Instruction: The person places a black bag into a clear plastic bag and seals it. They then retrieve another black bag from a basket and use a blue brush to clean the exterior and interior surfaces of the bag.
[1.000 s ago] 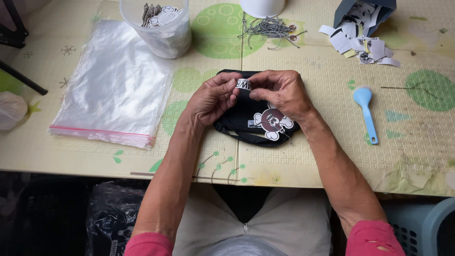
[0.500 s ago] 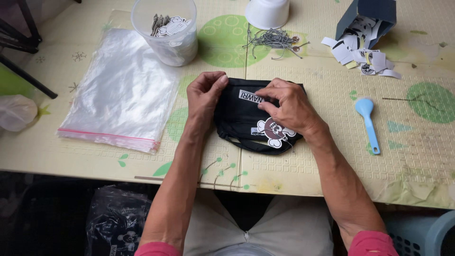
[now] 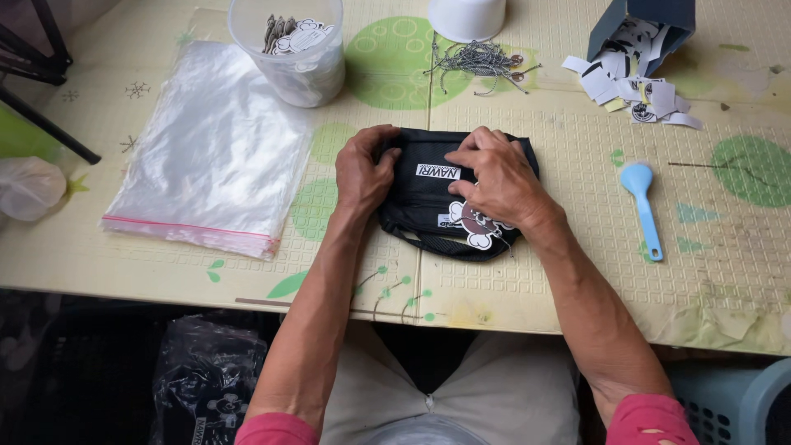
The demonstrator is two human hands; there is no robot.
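Near the front edge of the desk (image 3: 577, 313), at its middle, lies a folded black cloth (image 3: 428, 202) with a white label and a white cartoon tag hanging at its near side. Both hands lie flat on it. The left hand (image 3: 362, 173) rests on the cloth's left end, fingers curled over its far corner and pinching the fold. The right hand (image 3: 498, 177) covers the right half, fingers spread and pressing down beside the label, holding nothing.

To do this well, the judgement is to keep the palms flat so the fold stays square, and to keep the hanging tag from being trapped under the layers.

Left of the cloth lies a stack of clear bags (image 3: 206, 173) with a pink strip along its near edge. To the right lies a blue spoon (image 3: 643, 202). Toward the far edge stand a clear tub (image 3: 292, 49) of tags, a bundle of strings (image 3: 478, 59), a white cup (image 3: 466, 16), and a blue box (image 3: 647, 25) spilling paper tags (image 3: 630, 86).
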